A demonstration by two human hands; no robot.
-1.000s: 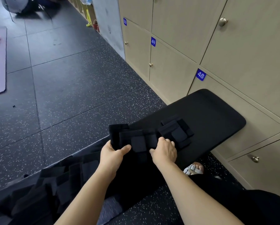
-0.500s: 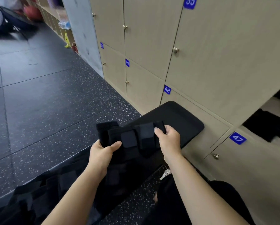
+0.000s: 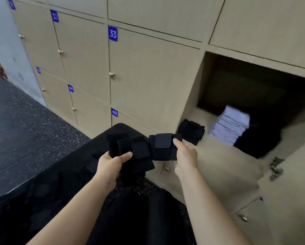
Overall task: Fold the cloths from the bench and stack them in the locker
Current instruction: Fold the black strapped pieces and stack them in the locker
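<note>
Left hand (image 3: 112,162) and right hand (image 3: 185,154), fingers clamped on folded cloths (image 3: 163,147), should seat them squarely atop black stack (image 3: 191,131) in locker (image 3: 197,85) at 2 o'clock.

the left hand (image 3: 111,161) and right hand (image 3: 184,154) have lifted the folded black cloths (image 3: 139,151) off the bench (image 3: 98,147) and carried them toward the open locker (image 3: 197,82). a second ago the right hand pressed them onto the bench; now it grips their end just short of the locker's opening, near the black stack (image 3: 191,131) inside.
</note>
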